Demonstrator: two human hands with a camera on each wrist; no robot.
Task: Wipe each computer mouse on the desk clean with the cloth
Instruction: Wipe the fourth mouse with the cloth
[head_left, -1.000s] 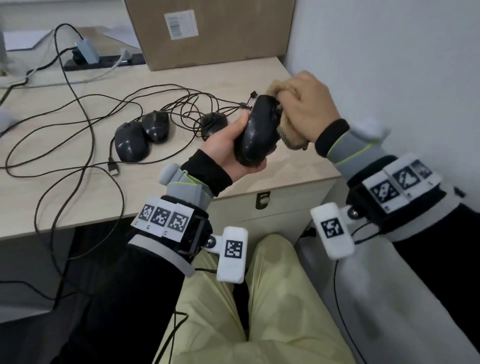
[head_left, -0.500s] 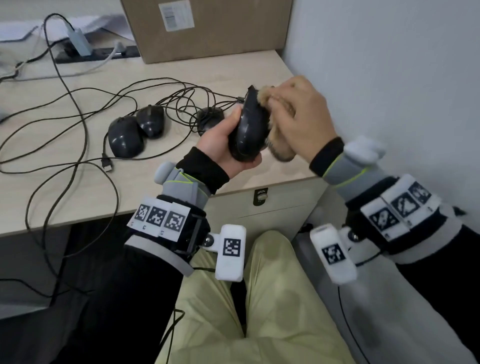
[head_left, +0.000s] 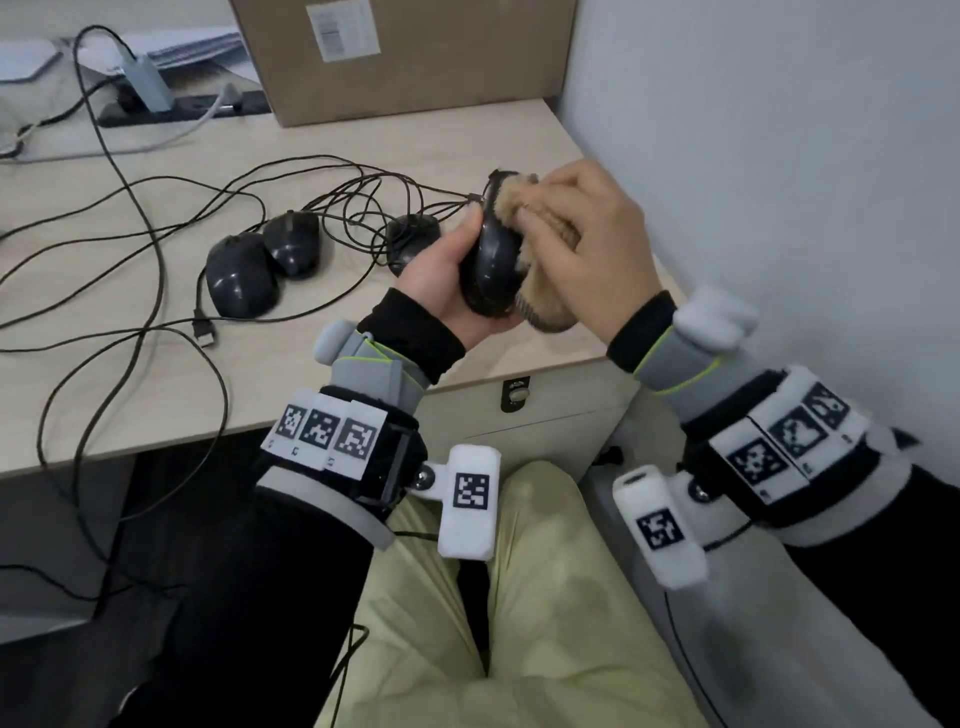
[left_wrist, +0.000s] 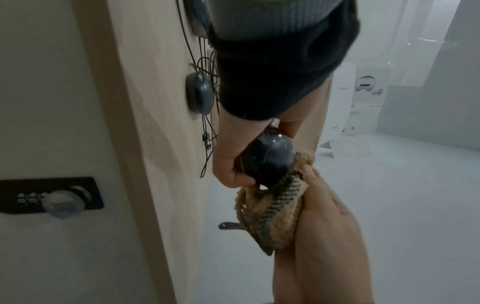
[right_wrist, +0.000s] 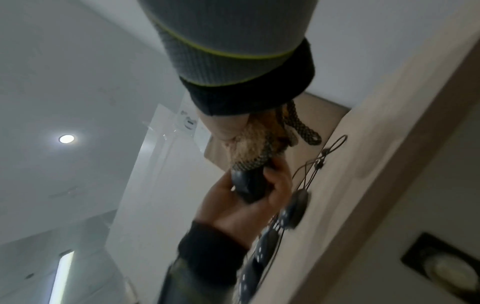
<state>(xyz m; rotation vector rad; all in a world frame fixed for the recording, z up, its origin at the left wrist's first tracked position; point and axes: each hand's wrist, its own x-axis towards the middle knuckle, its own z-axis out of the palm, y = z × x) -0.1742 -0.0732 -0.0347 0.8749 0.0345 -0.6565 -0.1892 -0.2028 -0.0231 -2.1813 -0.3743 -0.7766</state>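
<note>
Left hand grips a glossy black wired computer mouse, held on edge above the front right corner of the pale wood-grain surface; thumb on the near side, fingers curled round the far side. Right hand is closed round a bunched tan fleecy cloth with a dark woven edge and presses it against the right face of the held mouse. Left wrist view: cloth meets the mouse at its lower end. Three more black mice lie on the surface to the left: two touching each other, a third just behind the left hand. Thin black cables loop across the surface. A brown cardboard box stands at the back edge.
</note>
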